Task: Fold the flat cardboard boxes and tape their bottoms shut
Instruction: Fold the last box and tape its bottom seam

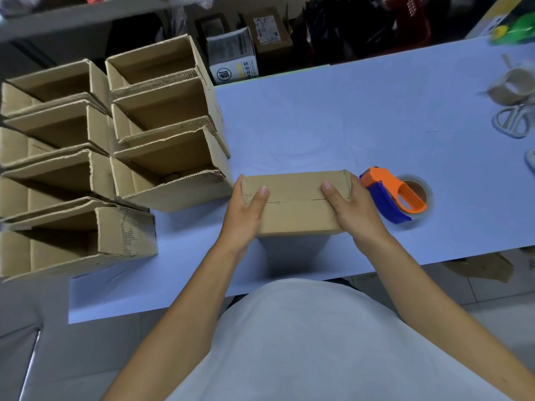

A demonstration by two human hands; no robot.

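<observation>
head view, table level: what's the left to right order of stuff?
Open folded brown cardboard boxes → left hand → brown cardboard box held bottom-up → right hand → orange-and-blue tape dispenser → pale-handled scissors.

A person stands at a pale blue table (347, 117), holding a folded cardboard box (295, 204) with its closed flaps up. The left hand (246, 209) grips its left end and the right hand (350, 206) its right end, thumbs pressing on the flap seam. Just right of the box lies an orange-and-blue tape dispenser (396, 198). To the left stand rows of open assembled boxes (121, 146). At the far right edge lie what may be scissors (512, 123), blurred.
</observation>
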